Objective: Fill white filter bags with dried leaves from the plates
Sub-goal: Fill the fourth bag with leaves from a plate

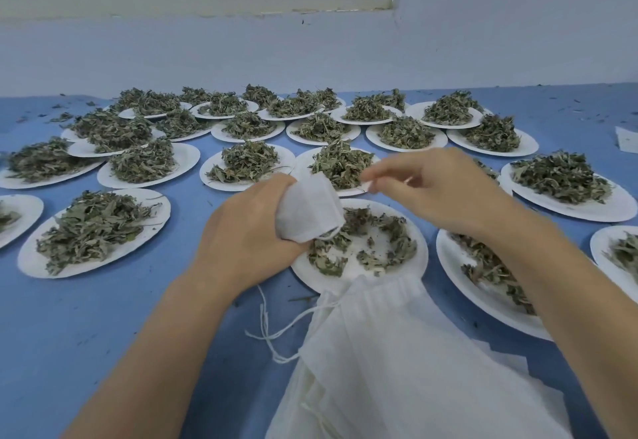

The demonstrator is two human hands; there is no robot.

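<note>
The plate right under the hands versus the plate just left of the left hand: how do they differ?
The plate under the hands is mostly bare in the middle, with only scattered dried leaves in a loose ring; the plate to the left carries a full heap. The filter bag gripped in the left hand overlaps the first plate, and the stack of empty bags covers its near rim; the left plate is unobstructed. Both are white round plates on the blue table.
</note>
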